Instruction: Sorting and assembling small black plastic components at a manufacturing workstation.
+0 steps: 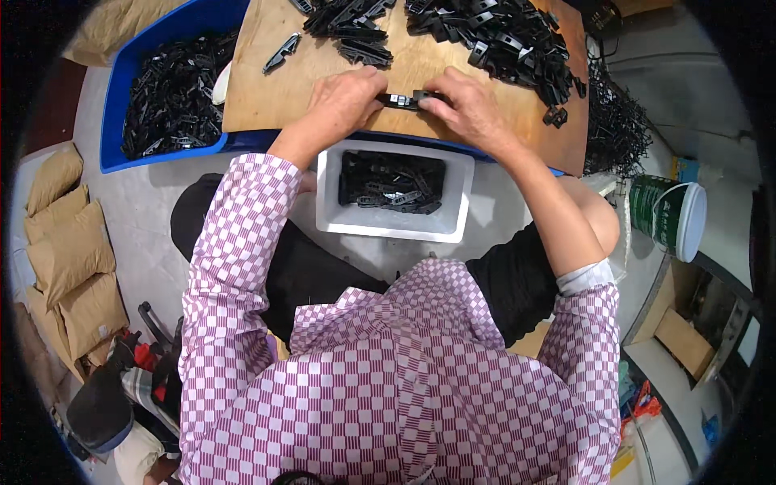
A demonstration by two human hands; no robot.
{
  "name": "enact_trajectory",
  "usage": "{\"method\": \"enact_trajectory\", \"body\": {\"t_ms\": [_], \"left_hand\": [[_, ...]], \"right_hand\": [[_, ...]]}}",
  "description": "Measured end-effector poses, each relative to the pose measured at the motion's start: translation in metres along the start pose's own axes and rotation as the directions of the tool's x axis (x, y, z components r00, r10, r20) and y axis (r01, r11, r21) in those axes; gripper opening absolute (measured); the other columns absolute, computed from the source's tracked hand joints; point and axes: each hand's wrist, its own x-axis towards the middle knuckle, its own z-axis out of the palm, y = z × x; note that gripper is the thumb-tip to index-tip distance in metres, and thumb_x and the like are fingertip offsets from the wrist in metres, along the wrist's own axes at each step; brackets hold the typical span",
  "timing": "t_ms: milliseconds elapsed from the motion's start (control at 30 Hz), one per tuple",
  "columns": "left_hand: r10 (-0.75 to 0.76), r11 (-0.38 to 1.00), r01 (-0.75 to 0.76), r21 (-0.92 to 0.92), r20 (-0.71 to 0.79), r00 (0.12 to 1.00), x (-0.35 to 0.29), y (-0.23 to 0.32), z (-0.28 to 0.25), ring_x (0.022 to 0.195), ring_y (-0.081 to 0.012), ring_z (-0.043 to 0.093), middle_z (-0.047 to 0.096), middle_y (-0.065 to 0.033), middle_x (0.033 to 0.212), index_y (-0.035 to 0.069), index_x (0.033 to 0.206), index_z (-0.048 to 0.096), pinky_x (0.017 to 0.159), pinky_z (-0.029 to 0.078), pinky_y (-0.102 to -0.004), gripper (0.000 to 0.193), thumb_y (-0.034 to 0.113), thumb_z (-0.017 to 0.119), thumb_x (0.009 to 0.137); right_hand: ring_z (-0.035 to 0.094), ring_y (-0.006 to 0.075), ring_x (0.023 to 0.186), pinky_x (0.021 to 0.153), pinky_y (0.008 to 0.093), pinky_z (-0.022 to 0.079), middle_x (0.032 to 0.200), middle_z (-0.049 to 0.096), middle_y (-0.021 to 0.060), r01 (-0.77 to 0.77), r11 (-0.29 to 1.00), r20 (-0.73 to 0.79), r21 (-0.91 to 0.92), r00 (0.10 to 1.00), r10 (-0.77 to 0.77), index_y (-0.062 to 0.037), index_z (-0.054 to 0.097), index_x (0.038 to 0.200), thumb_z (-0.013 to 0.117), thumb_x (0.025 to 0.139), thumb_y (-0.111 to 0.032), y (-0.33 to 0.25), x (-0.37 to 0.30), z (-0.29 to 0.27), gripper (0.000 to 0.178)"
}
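Observation:
Between my two hands, just above the front part of a wooden board, is a small black plastic part with pale rectangular details. My left hand grips its left end with the fingers closed. At the other end, the fingers and thumb of my right hand pinch it. A heap of long black parts lies beyond my left hand, with a single similar part apart from it. Beyond my right hand spreads a pile of shorter black pieces.
Below the board's front edge stands a white bin partly filled with black parts. A blue tub of black parts is at the left. On the right are a dark tangle of pieces and a green bucket. Brown sacks are stacked far left.

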Motion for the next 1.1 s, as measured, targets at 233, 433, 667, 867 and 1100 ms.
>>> {"method": "enact_trajectory", "body": {"t_ms": [233, 433, 667, 867, 1100], "left_hand": [[-0.008, 0.998, 0.007, -0.067, -0.003, 1.000, 0.002, 0.001, 0.005, 0.088, -0.0349, 0.062, 0.060, -0.0112, 0.090, 0.004, 0.091, 0.057, 0.072, 0.049, -0.0446, 0.015, 0.013, 0.067, 0.083], [0.030, 0.995, -0.030, -0.097, 0.004, 1.000, 0.006, 0.000, 0.004, 0.087, -0.0353, 0.062, 0.060, -0.0123, 0.089, 0.004, 0.090, 0.056, 0.072, 0.049, -0.0448, 0.017, 0.013, 0.068, 0.082], [0.079, 0.995, -0.081, -0.055, -0.041, 0.996, 0.005, -0.002, 0.006, 0.084, -0.0315, 0.065, 0.063, -0.0112, 0.086, 0.003, 0.087, 0.058, 0.072, 0.053, -0.0421, 0.016, 0.011, 0.070, 0.081], [0.037, 0.998, -0.037, -0.043, -0.003, 0.999, 0.005, -0.002, 0.003, 0.085, -0.0310, 0.065, 0.063, -0.0109, 0.087, 0.003, 0.087, 0.058, 0.073, 0.053, -0.0417, 0.016, 0.012, 0.070, 0.081], [0.057, 0.997, -0.057, -0.056, -0.010, 0.998, 0.004, -0.001, 0.002, 0.086, -0.0301, 0.066, 0.063, -0.0103, 0.088, 0.004, 0.087, 0.058, 0.073, 0.053, -0.0411, 0.017, 0.013, 0.071, 0.080]], "right_hand": [[0.063, 0.0346, 0.076, 0.068, 0.0446, 0.048, 0.077, 0.063, 0.0146, -0.022, 1.000, 0.188, -0.015, 0.982, 0.025, -0.0056, 0.063, 0.091, 0.067, 0.087, -0.026, -0.004, 0.000, -0.007, 0.022], [0.063, 0.0350, 0.071, 0.062, 0.0412, 0.049, 0.077, 0.063, 0.0160, 0.005, 0.994, 0.194, -0.112, 0.981, 0.017, -0.0039, 0.060, 0.091, 0.068, 0.087, -0.019, -0.002, -0.002, 0.000, 0.018], [0.063, 0.0348, 0.069, 0.061, 0.0417, 0.049, 0.075, 0.063, 0.0154, 0.046, 0.991, 0.131, -0.128, 0.991, -0.029, -0.0040, 0.059, 0.088, 0.069, 0.086, -0.020, -0.002, -0.010, 0.009, 0.019], [0.063, 0.0342, 0.068, 0.060, 0.0405, 0.049, 0.074, 0.063, 0.0143, 0.061, 0.998, 0.088, -0.024, 0.994, -0.058, -0.0043, 0.060, 0.090, 0.069, 0.086, -0.019, -0.002, -0.014, 0.001, 0.018], [0.063, 0.0335, 0.067, 0.060, 0.0402, 0.049, 0.073, 0.063, 0.0148, -0.027, 0.996, 0.146, -0.081, 0.988, 0.038, -0.0042, 0.060, 0.091, 0.069, 0.087, -0.018, -0.007, -0.011, -0.008, 0.017]]}}
